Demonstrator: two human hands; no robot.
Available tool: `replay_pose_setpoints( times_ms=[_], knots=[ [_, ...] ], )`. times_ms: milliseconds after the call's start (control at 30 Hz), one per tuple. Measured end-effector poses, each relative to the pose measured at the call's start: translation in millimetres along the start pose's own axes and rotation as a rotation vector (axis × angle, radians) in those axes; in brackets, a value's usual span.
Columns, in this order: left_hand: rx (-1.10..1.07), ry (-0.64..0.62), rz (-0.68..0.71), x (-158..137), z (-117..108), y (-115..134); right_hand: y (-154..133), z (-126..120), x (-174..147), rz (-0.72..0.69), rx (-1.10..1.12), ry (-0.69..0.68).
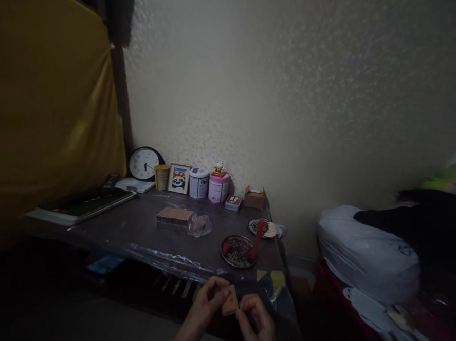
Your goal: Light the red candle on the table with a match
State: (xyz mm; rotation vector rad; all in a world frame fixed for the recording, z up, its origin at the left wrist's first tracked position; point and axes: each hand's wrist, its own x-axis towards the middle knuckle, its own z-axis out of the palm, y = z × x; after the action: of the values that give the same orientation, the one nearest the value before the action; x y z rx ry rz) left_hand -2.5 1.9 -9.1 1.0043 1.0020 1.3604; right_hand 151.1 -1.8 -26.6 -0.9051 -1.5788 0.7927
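Observation:
In front of the table's near edge, my left hand [208,303] pinches a small flat brown cardboard box [230,300] between thumb and fingers. My right hand [257,321] has its thumb and fingertips closed at the box's right edge. A small reddish mark shows on the face of the box. Just beyond my hands lies a round metal plate [232,261] with dark and pale bits on it. A red spatula-like tool [258,240] leans in that plate, handle up. Behind it, a smaller plate [253,228] carries more dark bits and several pale wooden sticks [271,230].
A plastic-covered dark table [142,237] holds a row of thin brown pieces [174,217] and crumpled clear plastic [201,224]. Along the wall stand a clock [144,164], a framed panda picture [179,179], tubs [218,188] and an open carton [254,198]. White bag [370,251] sits right.

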Motion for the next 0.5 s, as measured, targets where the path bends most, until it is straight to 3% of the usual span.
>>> replay_pose_setpoints(
  times_ms=[267, 500],
  knots=[
    [0.213, -0.125, 0.124, -3.3, 2.0, -2.0, -6.4, -9.9, 8.5, 0.072, 0.018, 0.072],
    [0.173, -0.183, 0.12, -4.5, 1.0, -3.5, -9.1, -10.5, 8.6, 0.097, 0.028, 0.09]
  ],
)
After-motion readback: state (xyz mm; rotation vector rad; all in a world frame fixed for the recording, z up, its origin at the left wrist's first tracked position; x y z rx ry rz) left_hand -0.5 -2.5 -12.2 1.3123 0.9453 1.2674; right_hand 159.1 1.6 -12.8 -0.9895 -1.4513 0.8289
